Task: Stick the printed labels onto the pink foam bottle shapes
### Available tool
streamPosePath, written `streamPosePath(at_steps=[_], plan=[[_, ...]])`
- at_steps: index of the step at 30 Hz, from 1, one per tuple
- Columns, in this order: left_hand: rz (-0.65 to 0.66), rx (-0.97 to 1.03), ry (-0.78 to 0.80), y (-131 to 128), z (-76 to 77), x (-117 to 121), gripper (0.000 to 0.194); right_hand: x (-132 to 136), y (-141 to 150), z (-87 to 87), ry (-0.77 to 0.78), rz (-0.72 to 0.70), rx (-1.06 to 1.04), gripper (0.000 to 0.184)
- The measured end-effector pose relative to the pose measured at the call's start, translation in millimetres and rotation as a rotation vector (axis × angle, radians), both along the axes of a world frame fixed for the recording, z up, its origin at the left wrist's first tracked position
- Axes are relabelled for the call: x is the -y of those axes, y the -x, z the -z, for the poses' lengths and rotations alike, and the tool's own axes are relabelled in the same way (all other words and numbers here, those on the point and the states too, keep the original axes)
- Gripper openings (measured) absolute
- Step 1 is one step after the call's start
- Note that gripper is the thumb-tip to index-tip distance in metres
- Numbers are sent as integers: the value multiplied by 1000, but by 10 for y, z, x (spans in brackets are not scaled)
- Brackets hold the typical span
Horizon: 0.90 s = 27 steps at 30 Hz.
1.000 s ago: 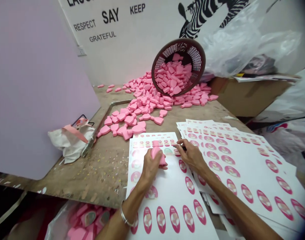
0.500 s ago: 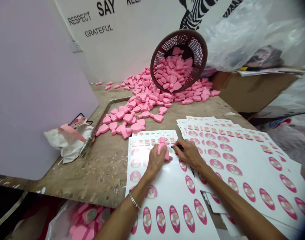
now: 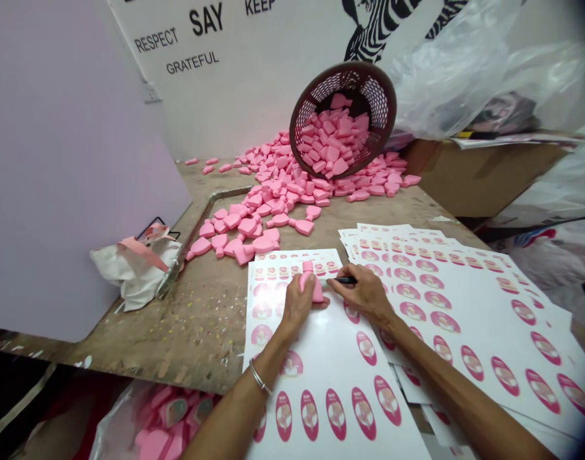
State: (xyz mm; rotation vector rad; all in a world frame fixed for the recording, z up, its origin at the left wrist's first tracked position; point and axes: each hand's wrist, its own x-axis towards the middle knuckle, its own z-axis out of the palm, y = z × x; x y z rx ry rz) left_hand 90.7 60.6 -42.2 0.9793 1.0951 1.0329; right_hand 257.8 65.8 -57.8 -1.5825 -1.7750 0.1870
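My left hand [image 3: 298, 306] is closed round a pink heart-shaped bottle [image 3: 311, 283], held over the top of a white sticker sheet [image 3: 321, 358] printed with pink oval labels. My right hand [image 3: 364, 295] pinches a thin black tool [image 3: 345, 280], its tip pointing left toward the bottle at the sheet's upper rows of small stickers. A silver bangle sits on my left wrist.
A pile of pink bottles [image 3: 273, 204] spills from a tipped brown basket [image 3: 345, 115] on the worn wooden table [image 3: 201, 319]. More sticker sheets [image 3: 465, 300] fan out to the right. A white cloth bag [image 3: 136, 265] lies left. A plastic bag of bottles [image 3: 163, 421] sits below the table edge.
My left hand has turned the pink bottle more upright and moved it slightly up the sheet. The black tool in my right hand now shows more, closer to the bottle.
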Motion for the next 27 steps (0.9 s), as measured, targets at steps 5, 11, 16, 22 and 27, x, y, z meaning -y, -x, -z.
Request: streamPosePath(at_steps=[5, 11, 16, 22, 27], plan=[[-31, 249, 70, 60, -44, 53, 48, 164, -10, -270, 113, 27, -519, 36], [3, 406, 151, 136, -233, 243, 57, 364, 253, -475, 256, -83, -565, 46], [22, 416, 144, 185, -286, 309, 62, 417, 372, -554, 254, -140, -572, 40], [42, 421, 116, 214, -267, 330, 61, 430, 413, -577, 262, -133, -539, 38], [34, 423, 112, 220, -280, 343, 59, 427, 443, -561, 267, -122, -534, 37]])
